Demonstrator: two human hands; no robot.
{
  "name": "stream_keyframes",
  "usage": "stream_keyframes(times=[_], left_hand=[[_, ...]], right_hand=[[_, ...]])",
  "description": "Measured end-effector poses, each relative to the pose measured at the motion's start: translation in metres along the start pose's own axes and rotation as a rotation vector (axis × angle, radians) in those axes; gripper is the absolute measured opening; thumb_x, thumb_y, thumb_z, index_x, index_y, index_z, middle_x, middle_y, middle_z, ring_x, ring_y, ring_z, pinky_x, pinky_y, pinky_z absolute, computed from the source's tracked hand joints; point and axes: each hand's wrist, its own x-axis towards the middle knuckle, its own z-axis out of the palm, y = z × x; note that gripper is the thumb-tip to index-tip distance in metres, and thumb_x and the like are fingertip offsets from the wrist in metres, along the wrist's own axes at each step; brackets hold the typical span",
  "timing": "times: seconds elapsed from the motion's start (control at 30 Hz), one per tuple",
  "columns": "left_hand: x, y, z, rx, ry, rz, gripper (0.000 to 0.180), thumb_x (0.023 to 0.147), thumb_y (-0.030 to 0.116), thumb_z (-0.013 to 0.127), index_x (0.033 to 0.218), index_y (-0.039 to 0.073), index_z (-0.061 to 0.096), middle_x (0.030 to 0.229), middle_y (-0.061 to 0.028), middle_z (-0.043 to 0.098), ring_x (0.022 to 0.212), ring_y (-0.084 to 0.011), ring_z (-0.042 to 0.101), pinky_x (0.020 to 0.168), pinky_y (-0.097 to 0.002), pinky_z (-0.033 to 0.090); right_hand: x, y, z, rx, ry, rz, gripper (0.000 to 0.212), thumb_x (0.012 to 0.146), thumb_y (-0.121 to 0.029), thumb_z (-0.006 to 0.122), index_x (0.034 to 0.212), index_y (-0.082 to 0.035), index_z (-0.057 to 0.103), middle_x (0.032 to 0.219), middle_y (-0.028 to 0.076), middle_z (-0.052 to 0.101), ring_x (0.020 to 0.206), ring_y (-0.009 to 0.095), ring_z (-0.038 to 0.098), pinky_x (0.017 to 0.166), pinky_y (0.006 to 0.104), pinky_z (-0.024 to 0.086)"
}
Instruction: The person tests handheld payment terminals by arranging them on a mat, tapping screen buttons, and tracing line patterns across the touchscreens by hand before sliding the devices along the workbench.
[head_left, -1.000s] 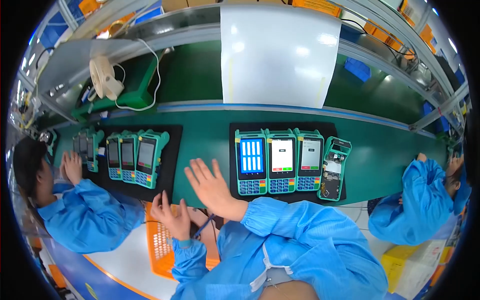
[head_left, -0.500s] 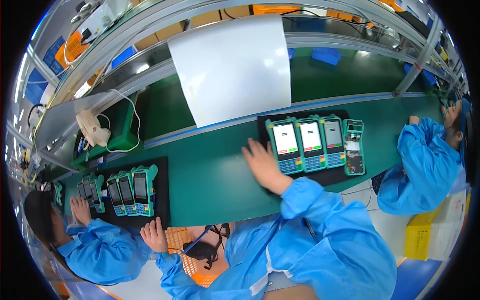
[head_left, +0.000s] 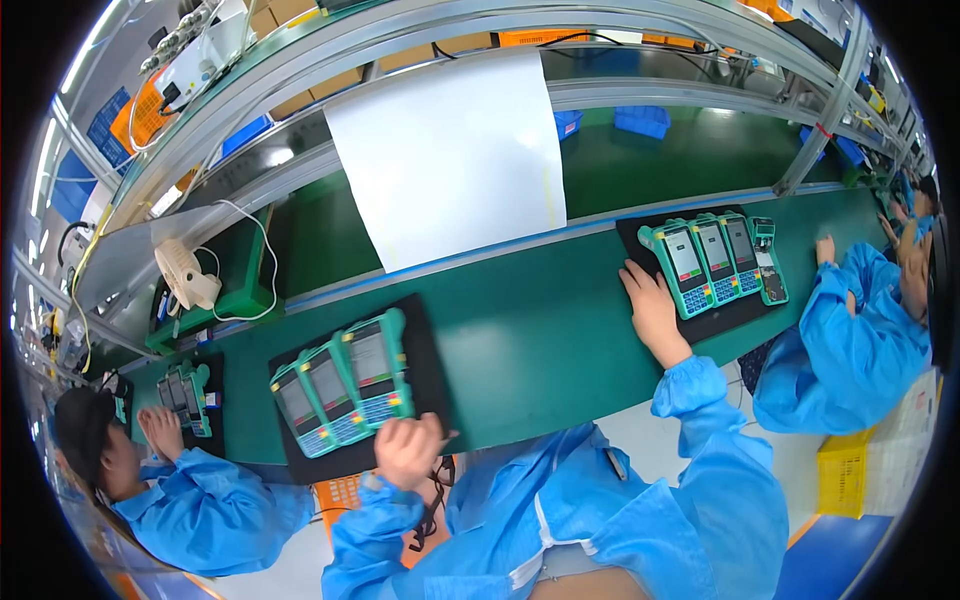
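At the table's front edge, my left hand (head_left: 408, 452) is closed on the near right part of a black mat (head_left: 432, 385). Three green-framed card payment terminals (head_left: 342, 385) lie side by side on that mat, with keypads and screens facing up. Farther right, my right hand (head_left: 652, 308) lies with fingers stretched along the left side of a second black mat (head_left: 708, 322). That mat carries three similar terminals (head_left: 712, 262) with lit screens. Beside them is an opened terminal housing (head_left: 770, 275) with its inner parts showing.
Co-workers in blue gowns sit at left (head_left: 210, 510) and right (head_left: 825, 345). More terminals (head_left: 183, 398) lie before the left one. A white sheet (head_left: 450, 160) hangs from the metal rack behind the green table (head_left: 540, 350). An orange basket (head_left: 338, 495) is below the table.
My right hand and its mat of terminals have moved right, away from me. The left mat with three terminals has slid right, turned slightly, with my left hand now at it.
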Motion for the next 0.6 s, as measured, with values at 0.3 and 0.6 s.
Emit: stream_keyframes(times=[0.3,0.6], left_hand=[[0.097,0.127,0.074,-0.327,0.193,0.187,0.023,0.066,0.011,0.062,0.085,-0.001,0.064,0.089,-0.0081,0.057,0.076,-0.0152,0.056,0.062,-0.0266,0.042],[0.086,0.137,0.097,-0.62,0.147,0.179,0.021,0.075,0.017,0.068,0.089,0.001,0.065,0.092,-0.0058,0.061,0.083,-0.0191,0.057,0.068,-0.0293,0.044]], right_hand=[[-0.046,-0.079,0.003,1.676,-0.074,0.654,0.051,0.104,-0.033,0.036,0.141,0.002,0.037,0.143,0.011,0.044,0.134,0.021,0.036,0.113,0.035,0.024],[-0.054,-0.06,0.004,1.357,-0.083,0.503,0.048,0.104,-0.033,0.035,0.136,0.001,0.045,0.142,0.013,0.045,0.135,0.022,0.036,0.113,0.0328,0.023]])
